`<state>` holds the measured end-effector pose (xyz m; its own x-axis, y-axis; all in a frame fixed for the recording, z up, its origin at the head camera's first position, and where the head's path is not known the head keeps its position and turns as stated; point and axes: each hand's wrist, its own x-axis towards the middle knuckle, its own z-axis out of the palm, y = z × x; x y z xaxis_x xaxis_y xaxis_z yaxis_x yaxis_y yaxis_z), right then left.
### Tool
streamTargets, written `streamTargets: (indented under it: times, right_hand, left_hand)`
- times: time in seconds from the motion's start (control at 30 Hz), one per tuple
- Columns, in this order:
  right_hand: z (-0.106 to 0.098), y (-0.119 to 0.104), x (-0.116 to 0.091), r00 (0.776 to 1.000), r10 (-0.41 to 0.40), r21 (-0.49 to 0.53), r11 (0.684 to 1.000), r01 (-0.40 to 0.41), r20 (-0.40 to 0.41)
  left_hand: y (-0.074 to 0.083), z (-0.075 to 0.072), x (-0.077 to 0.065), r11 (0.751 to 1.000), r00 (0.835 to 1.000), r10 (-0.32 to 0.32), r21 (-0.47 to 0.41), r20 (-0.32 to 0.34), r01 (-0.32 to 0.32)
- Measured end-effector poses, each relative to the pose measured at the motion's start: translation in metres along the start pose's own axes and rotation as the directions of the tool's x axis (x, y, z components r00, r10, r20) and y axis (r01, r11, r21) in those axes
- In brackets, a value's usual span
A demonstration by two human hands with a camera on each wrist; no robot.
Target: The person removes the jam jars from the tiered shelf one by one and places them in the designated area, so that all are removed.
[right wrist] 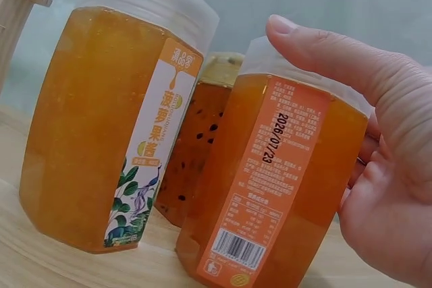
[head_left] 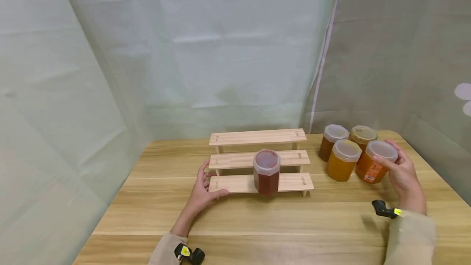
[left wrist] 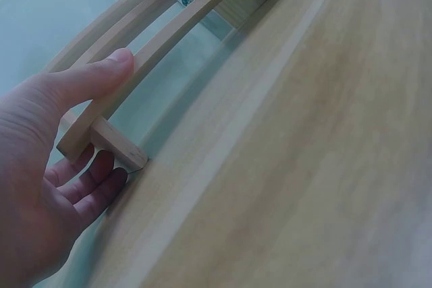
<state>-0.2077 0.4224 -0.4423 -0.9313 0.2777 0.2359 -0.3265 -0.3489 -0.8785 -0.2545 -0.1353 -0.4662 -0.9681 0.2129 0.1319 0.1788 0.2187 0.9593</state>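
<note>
My left hand [head_left: 200, 191] grips the left end of a three-tier wooden display rack [head_left: 235, 183]. In the left wrist view its thumb lies along the bottom shelf board, with the other fingers curled below by the rack's foot. On the lowest tier stands a dark red jam jar [head_left: 266, 177] with a frosted lid. To the right, my right hand [head_left: 404, 175] holds an orange jam jar [right wrist: 270, 166] near its lid, thumb on the near side and the other fingers mostly hidden behind. Beside that jar stands a yellow jam jar [right wrist: 88, 133], its lid also frosted.
Behind the held jar is a jam jar with dark seeds [right wrist: 202, 136]. Another dark amber jar [head_left: 326, 148] stands at the back left of that group. Pale cloth sheets [head_left: 235, 52] hang behind the wooden table [head_left: 294, 232].
</note>
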Motion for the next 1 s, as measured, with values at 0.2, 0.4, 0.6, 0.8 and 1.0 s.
streamTargets:
  times: [0.2, 0.4, 0.6, 0.8, 1.0]
  right_hand:
    - [-0.001, -0.001, 0.000, 1.000, 0.009, -0.011, 1.000, -0.009, -0.012]
    - [-0.004, -0.001, -0.005, 0.999, 0.036, -0.014, 0.999, -0.036, -0.006]
    - [-0.003, -0.006, -0.004, 0.997, -0.047, 0.138, 0.990, 0.038, 0.062]
    - [0.012, -0.018, -0.002, 0.992, -0.125, 0.083, 0.989, 0.126, -0.015]
    - [0.027, -0.032, -0.006, 0.985, -0.124, 0.039, 0.991, 0.130, -0.123]
  left_hand:
    - [0.001, 0.003, 0.001, 1.000, 1.000, 0.014, -0.009, 0.001, -0.014]
    - [-0.001, 0.003, 0.001, 1.000, 1.000, -0.005, -0.009, -0.003, 0.005]
    - [-0.002, 0.003, 0.001, 1.000, 1.000, -0.007, -0.007, 0.007, 0.007]
    - [0.000, 0.001, 0.001, 1.000, 1.000, -0.006, -0.004, -0.008, 0.006]
    - [-0.001, 0.000, 0.000, 1.000, 1.000, -0.008, -0.005, -0.003, 0.008]
